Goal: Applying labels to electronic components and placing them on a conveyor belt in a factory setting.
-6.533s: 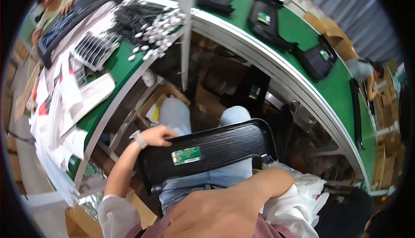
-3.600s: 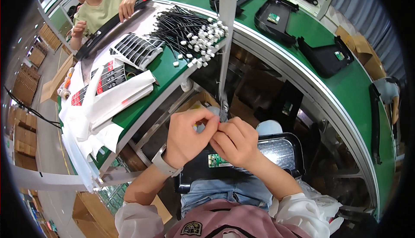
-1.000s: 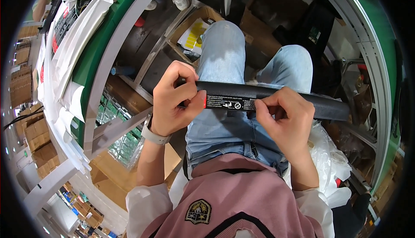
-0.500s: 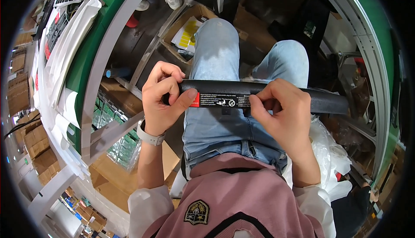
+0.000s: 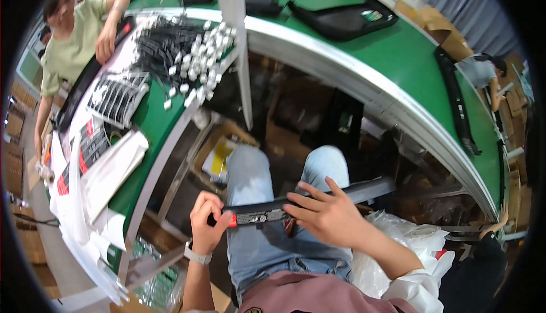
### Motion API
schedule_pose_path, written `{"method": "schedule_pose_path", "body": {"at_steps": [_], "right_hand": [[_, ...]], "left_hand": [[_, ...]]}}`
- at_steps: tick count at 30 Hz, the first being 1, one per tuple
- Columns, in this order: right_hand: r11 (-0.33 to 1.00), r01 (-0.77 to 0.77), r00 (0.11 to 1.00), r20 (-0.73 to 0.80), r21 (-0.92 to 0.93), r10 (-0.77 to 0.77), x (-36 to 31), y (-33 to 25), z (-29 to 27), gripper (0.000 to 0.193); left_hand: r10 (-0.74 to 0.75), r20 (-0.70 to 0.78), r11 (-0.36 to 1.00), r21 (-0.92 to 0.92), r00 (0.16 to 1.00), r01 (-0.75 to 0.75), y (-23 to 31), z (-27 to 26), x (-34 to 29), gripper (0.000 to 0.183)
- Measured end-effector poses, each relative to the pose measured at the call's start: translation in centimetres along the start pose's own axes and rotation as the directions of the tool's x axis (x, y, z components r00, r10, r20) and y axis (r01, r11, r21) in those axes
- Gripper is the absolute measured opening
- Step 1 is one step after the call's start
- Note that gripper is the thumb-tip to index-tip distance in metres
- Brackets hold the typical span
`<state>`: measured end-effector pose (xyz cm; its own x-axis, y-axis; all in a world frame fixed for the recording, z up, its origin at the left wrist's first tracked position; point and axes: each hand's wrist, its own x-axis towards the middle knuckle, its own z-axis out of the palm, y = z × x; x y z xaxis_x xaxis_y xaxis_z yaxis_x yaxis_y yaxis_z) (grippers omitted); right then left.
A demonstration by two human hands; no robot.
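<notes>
My left hand (image 5: 209, 220) pinches the left end of the black plastic housing (image 5: 261, 207), likely light, stiff, best held by its edges, my right hand (image 5: 330, 215) splayed over it, contact unclear.

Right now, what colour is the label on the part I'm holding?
The label is black with white print, red at its left end; head view.

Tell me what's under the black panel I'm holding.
Under the black panel are your blue jeans, visible on both its near and far sides. The stretch directly beneath and the panel's underside are hidden; whether they touch is unclear.
</notes>
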<state>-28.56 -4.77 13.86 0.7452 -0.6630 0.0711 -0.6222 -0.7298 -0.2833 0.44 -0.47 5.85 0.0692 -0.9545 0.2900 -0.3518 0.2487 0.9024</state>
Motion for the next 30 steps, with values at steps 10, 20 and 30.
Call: {"method": "schedule_pose_path", "body": {"at_steps": [10,20,30], "right_hand": [[0.714,-0.473,0.626,-0.767,-0.516,-0.140,21.2,23.7,-8.8,0.050],[0.687,-0.520,0.779,-0.612,-0.508,0.137,7.4,27.5,-12.2,0.030],[0.725,-0.544,0.800,-0.521,-0.423,0.297,18.4,23.5,-14.8,0.034]], "left_hand": [[0.177,0.302,0.936,0.241,0.937,-0.255,1.1,0.8,2.6,0.042],[-0.138,0.273,0.989,-0.009,0.952,0.146,-2.4,-4.3,2.1,0.045],[-0.381,0.246,0.773,-0.444,0.891,0.453,-6.3,-3.6,2.0,0.068]]}}
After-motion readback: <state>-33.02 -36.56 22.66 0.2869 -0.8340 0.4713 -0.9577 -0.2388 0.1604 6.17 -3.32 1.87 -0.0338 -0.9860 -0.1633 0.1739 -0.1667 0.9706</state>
